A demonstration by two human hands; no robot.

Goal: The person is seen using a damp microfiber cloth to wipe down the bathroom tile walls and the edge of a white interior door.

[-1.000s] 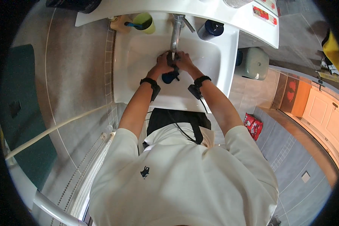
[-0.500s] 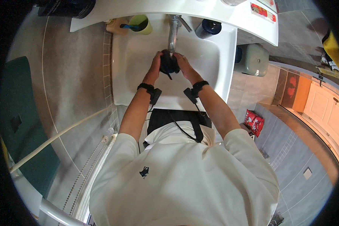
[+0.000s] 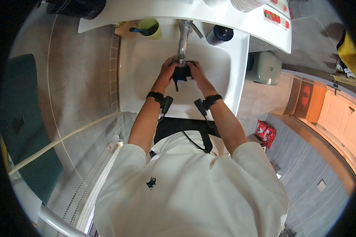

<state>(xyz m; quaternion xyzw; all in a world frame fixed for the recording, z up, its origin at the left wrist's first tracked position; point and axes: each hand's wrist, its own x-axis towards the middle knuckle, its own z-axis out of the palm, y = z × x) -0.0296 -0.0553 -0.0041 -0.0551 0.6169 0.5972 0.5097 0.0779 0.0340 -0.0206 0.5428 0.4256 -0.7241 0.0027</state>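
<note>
I am holding a dark cloth [image 3: 182, 74] under the tap [image 3: 183, 41], inside the white sink [image 3: 144, 65]. My left hand [image 3: 168, 71] is gripping its left side, and my right hand [image 3: 197, 72] is gripping its right side. A thin strip [image 3: 177, 86] is sticking out toward me. A green cup [image 3: 156, 32] is standing left of the tap, and a blue jar [image 3: 220, 36] is sitting on the right.

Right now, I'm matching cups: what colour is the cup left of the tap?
The cup is yellowish green; head view.
</note>
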